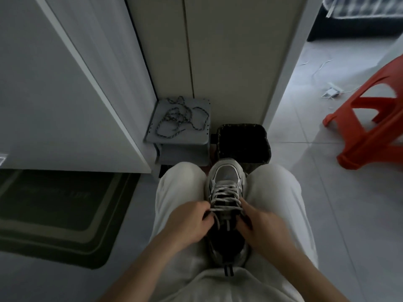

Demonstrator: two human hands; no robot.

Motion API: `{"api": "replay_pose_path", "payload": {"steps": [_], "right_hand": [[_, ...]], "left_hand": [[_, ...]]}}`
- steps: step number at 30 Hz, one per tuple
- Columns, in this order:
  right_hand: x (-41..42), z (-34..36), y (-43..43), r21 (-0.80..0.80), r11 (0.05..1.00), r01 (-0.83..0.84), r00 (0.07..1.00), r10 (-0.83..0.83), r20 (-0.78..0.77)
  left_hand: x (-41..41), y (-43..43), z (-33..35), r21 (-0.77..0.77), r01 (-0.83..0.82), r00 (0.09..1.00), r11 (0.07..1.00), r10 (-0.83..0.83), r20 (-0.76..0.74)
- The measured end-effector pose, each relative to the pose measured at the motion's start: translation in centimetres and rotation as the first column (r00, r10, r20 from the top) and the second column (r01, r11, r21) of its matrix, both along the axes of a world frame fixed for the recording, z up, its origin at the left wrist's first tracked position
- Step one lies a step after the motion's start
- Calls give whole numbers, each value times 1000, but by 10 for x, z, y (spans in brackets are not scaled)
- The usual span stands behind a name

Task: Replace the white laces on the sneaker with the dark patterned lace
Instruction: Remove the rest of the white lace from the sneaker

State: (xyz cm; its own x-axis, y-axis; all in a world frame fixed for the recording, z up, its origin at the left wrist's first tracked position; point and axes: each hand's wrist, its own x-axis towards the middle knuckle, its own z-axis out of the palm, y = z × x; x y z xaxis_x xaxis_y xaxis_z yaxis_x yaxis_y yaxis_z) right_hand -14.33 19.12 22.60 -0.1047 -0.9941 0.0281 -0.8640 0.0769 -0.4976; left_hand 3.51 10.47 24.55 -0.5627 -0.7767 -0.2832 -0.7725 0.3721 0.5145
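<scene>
Fingers (204, 211) of the left hand (189, 223) are curled in tight, pinching the white laces (224, 194) where the crossings meet the left row of eyelets on a grey and silver sneaker (226, 174). The shoe lies toe away from the camera, wedged between the person's knees in pale trousers (174, 188). Its laces are threaded over the tongue, directly between the two sets of fingertips.

Across the shoe, the fingers (245, 207) of the right hand (261, 225) bend over the right edge of the upper, with the thumb towards the tongue. They appear to grip the sneaker itself. In the dim light it cannot be told whether they also catch a strand of lace.

At far left a dark doormat (65, 214) with paler bands lies on the floor below a white cabinet door (54, 83). Beyond the left knee, well apart from both hands, the dark patterned lace (172, 117) lies in a loose tangle on top of a small grey stand (178, 139). Just beside the stand, past the sneaker's toe, is a black bin (242, 126). At far right an orange-red plastic stool (366, 138) stands on pale floor tiles.
</scene>
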Motion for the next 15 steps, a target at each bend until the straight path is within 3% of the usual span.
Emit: {"api": "replay_pose_path", "payload": {"steps": [5,15], "right_hand": [[-11,-1,-15,-37,999,29,997,-27,71],[-12,-9,-59,11,999,37,999,-37,-2]], "left_hand": [[-16,-20,0,-85,30,998,996,-25,59],[-26,-51,-8,-102,-53,996,993,60,65]]}}
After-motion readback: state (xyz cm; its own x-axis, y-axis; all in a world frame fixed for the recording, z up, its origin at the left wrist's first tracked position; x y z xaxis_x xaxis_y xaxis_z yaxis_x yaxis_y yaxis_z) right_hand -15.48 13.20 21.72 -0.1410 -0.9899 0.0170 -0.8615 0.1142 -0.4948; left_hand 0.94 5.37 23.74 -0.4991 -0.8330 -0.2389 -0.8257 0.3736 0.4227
